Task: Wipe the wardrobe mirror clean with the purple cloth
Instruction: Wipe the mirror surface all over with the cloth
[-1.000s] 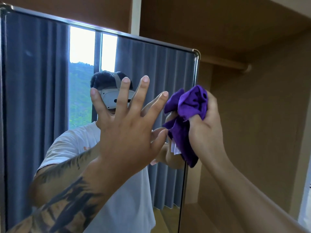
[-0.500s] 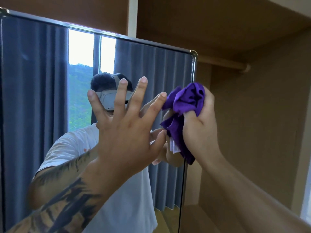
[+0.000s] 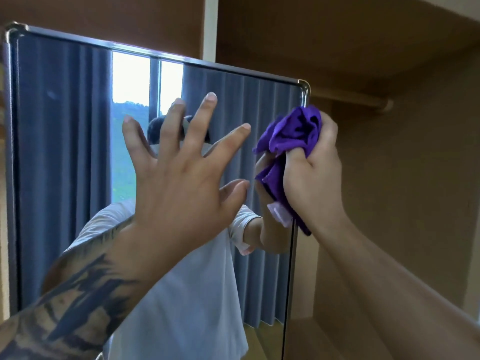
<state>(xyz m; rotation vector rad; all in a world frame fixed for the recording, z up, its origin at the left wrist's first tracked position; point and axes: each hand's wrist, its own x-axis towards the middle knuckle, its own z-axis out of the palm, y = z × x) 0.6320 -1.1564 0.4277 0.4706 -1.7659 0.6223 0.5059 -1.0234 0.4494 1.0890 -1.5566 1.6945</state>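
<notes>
Cloth [image 3: 291, 141] sits bunched in my right hand [image 3: 314, 175], fingers [image 3: 294, 154] curled round it, against the mirror's [image 3: 65, 152] right edge; my left hand [image 3: 181, 183] is at the mirror's middle, fingers spread.

Just a brown wooden wardrobe interior [image 3: 405, 178] on the right, with a hanging rail [image 3: 363, 101] up top.

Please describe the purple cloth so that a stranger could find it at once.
Find the tall framed mirror, then follow its right edge to just below the top corner. There the right hand grips the bunched purple cloth. It is the only purple thing there; the left hand holds nothing.
</notes>
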